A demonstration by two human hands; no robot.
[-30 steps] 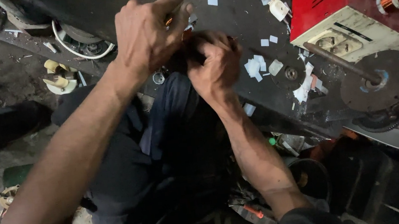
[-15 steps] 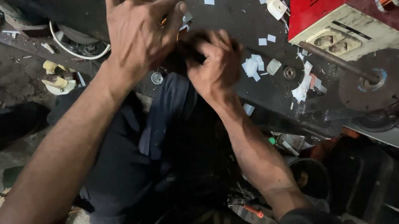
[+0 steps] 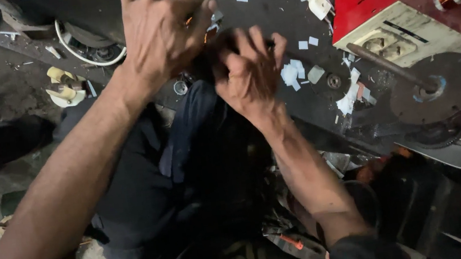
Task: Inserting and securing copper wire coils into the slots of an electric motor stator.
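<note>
Both hands are working close together at the edge of the dark workbench, seen from the head camera, the only view. Left hand is curling its fingers down over a small dark part with a glint of copper wire showing beside the fingertips; the grip looks pinched together on it, though the part itself is mostly hidden. Right hand is clamping around the same part from the near side, fingers bent tight over it, so the piece is sitting between the two hands, just above the person's dark clothing.

White paper scraps are lying just beside the right hand, and a red and cream machine with a rusty disc on a shaft is standing well to the right.

Judging from this, the thin wire could kink or snap if the two grips twist against each other. The part could also slip into the lap or the cluttered floor, because little of it is showing past the fingers. The disc's edge is a hazard should the right elbow swing outward.
</note>
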